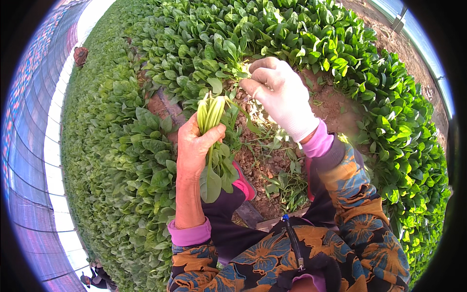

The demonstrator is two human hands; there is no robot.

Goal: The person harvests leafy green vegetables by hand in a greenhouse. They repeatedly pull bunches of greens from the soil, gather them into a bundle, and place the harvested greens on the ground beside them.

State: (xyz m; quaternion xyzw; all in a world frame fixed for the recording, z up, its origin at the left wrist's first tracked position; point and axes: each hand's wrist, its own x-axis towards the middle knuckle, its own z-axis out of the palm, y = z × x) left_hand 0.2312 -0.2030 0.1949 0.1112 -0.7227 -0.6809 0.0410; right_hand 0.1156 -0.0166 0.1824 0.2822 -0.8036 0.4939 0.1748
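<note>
My bare left hand (191, 146) grips a bunch of leafy greens, probably spinach (212, 113). Its pale cut stem ends point up past my thumb, while the broad leaves hang below my fist. One loose stem bends out to the right of the bunch. To the right and farther forward is my right hand (281, 91), in a white knit glove. Its fingers are curled beside the base of the standing plants (204, 51). Whether anything sits inside those fingers is hidden from this angle. Cut leaves and stalks (282, 186) litter the soil below my hands.
Bare soil (337, 111) lies between dense rows of greens (394, 131). My pink shoe (246, 182) is beside the left bed. A person (98, 279) is at the lower left edge. Greenhouse sheeting (33, 164) curves along the left, and a post (399, 22) stands upper right.
</note>
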